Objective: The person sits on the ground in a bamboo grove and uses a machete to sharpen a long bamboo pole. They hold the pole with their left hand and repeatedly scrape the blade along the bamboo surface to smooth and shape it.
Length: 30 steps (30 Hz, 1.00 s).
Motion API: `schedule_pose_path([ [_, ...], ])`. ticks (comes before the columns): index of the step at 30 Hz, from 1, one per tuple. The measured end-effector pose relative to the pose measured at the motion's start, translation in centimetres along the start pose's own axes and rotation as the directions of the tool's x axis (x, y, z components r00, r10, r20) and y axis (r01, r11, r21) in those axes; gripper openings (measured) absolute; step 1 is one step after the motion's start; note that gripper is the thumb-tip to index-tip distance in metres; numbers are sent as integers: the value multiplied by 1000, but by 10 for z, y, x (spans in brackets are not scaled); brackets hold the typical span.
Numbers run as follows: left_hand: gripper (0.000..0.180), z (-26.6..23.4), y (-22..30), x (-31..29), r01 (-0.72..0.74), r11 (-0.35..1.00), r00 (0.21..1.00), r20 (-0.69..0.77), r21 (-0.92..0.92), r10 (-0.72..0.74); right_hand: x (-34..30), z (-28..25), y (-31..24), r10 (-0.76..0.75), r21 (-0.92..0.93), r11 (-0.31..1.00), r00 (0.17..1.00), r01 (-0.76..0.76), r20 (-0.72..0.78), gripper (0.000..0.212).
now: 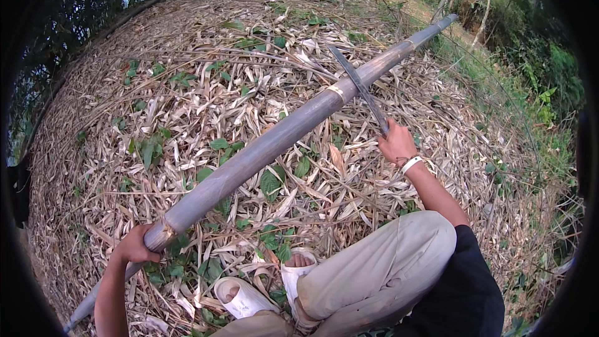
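A long grey-brown bamboo pole runs slantwise from the lower left to the upper right, above ground strewn with dry leaves. My left hand is wrapped round its near part, beside a pale node. In my right hand is a machete, gripped by its handle. The long dark blade points up and to the left and crosses over the pole just past a pale, scraped-looking node. Whether the blade touches the bamboo I cannot tell. My right fingers are partly hidden behind the back of the hand.
Dry bamboo leaves and small green plants cover the ground. My feet in white slippers stand close to the pole's near side. Thin dry stalks lie beyond it. Green shrubs and thin trunks rise at the right.
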<state>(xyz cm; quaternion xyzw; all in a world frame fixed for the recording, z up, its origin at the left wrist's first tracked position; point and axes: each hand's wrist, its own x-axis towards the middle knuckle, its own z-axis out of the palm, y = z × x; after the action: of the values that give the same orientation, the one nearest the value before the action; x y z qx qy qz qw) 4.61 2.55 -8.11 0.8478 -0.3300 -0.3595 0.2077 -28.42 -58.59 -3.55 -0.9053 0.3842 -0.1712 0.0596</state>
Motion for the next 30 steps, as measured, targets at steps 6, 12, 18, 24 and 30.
schedule_pose_path([
  [6, 70, 0, 4, -17, 0, 999, 997, -71, 32, 2, -39, -30, -64, -264, -62, 955, 927, 290, 267, 27],
  [12, 70, 7, 23, -9, -26, 999, 996, -82, 36, 29, 2, -56, -27, -79, 43, 997, 954, 70, 291, 24],
  [18, 69, 3, 20, -23, -8, 1000, 994, -109, 12, 9, -19, -66, -83, -211, -104, 958, 899, 269, 383, 22],
  [24, 65, 14, 15, -15, -25, 997, 987, -157, 74, 37, 25, -65, -23, -102, -91, 987, 963, 129, 251, 23],
  [30, 58, 21, 13, -23, -21, 997, 971, -235, 80, 40, 9, -73, -46, -186, -87, 971, 932, 223, 312, 24],
])
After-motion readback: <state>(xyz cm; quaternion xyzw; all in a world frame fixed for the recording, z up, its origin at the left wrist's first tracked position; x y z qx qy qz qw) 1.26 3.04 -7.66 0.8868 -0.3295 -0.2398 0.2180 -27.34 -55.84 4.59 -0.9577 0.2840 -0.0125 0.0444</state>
